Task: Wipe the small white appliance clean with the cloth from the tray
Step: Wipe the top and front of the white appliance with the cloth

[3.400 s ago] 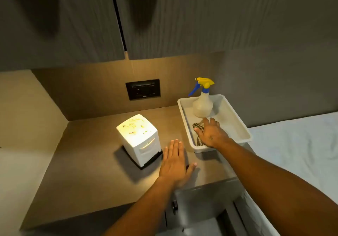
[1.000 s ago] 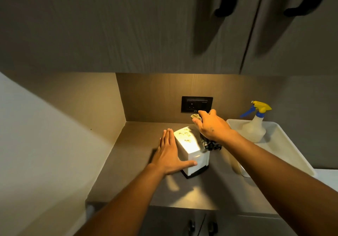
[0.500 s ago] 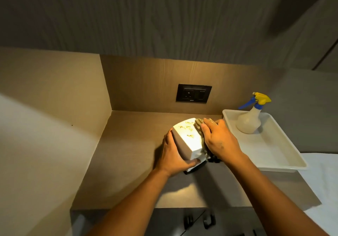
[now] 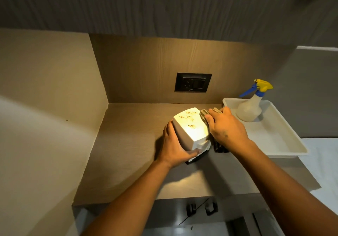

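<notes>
The small white appliance (image 4: pixel 190 128) stands on the brown counter, tilted, its top marked with brown smears. My left hand (image 4: pixel 172 147) grips its left side and front lower corner. My right hand (image 4: pixel 225 128) presses a dark striped cloth (image 4: pixel 204 114) against the appliance's right side; part of the cloth hangs below my palm. The white tray (image 4: pixel 278 139) sits to the right, apart from the appliance.
A spray bottle (image 4: pixel 250 107) with a yellow and blue trigger stands in the tray's far end. A black wall socket (image 4: pixel 193 82) is on the back panel. A wall closes the counter on the left. Cabinets hang overhead. White fabric (image 4: pixel 321 162) lies to the right.
My right hand took the cloth out of the tray and brought it to the appliance's right side. My left hand moved from the counter onto the appliance and gripped it.
</notes>
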Available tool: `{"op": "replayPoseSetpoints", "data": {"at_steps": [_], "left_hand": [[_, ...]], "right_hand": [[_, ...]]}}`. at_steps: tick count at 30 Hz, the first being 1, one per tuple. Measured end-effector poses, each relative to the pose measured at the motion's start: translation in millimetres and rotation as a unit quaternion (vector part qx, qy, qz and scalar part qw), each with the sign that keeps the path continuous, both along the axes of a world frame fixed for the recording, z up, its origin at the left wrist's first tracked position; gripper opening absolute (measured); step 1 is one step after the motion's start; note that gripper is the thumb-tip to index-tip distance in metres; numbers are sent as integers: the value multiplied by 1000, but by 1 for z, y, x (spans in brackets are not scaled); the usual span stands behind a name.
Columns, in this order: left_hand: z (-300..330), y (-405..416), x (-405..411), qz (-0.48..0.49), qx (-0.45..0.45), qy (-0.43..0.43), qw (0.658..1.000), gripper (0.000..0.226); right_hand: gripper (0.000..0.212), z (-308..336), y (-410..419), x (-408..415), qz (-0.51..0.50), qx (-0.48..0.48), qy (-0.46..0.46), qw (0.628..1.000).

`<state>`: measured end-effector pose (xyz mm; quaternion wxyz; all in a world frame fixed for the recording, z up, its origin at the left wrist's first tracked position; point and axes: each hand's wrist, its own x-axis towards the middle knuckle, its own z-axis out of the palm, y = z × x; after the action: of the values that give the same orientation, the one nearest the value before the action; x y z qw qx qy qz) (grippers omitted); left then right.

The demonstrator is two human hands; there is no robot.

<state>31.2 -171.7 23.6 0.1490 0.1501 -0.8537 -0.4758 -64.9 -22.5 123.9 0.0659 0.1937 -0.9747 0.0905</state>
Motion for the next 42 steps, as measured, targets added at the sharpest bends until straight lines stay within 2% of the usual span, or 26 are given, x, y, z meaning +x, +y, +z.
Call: {"op": "replayPoseSetpoints", "data": {"at_steps": [6, 11, 17, 22, 28, 32, 36, 39, 42], "left_hand": [[1, -2, 1, -5, -7, -11, 1000, 140], [0, 0, -1, -7, 0, -1, 1000, 138], [1, -1, 0, -3, -6, 0, 1000, 142], [2, 0, 1, 0, -7, -5, 1000, 141], [5, 1, 1, 4, -3, 1, 1000, 141], [4, 1, 3, 2, -5, 3, 1000, 143], [4, 2, 2, 8, 0, 1, 1000, 143], [5, 2, 2, 11, -3, -6, 1000, 144], [6, 2, 1, 12, -6, -11, 1000, 145]], "right_hand": [[41, -7, 0, 29, 72, 16, 48, 996], [41, 4, 9, 4, 29, 18, 10, 999], [36, 10, -24, 0, 68, 21, 5, 997], [40, -1, 0, 11, 122, 35, 30, 992], [40, 19, -29, -13, 67, 69, -31, 995], [40, 17, -38, -2, 89, 84, -11, 992], [42, -4, -12, 6, 121, 18, 32, 992], [46, -12, -11, 3, 125, -60, -22, 990], [41, -5, -24, -8, 127, -74, -38, 988]]}}
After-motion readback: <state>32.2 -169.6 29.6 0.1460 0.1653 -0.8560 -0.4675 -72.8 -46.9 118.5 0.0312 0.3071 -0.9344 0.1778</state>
